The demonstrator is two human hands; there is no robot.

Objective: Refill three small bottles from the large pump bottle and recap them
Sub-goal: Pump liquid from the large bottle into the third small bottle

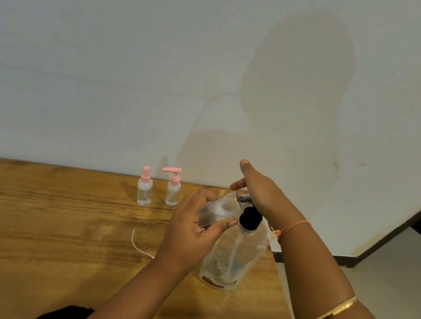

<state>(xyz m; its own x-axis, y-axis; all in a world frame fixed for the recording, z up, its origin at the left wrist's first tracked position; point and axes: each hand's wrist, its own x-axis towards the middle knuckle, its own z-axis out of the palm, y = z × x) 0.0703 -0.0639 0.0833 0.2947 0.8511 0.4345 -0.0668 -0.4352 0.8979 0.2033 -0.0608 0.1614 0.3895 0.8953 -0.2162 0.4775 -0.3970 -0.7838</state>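
Most likely a plain room in a home. Bare off-white wall (109, 59) across the whole upper frame, faintly stained, with a soft shadow (299, 90) right of centre. Against it, a varnished wooden table (25, 226) with strong grain, filling the lower left and middle. At lower right, a pale smooth floor (393, 276) edged with dark skirting (345, 261). Dark wooden trim (419, 219) slanting up the right edge; door frame or stair, cannot tell. Near the centre, on the table by the wall, two pink-capped toiletry bottles (144, 190); a white cord (134, 241) lying below them.
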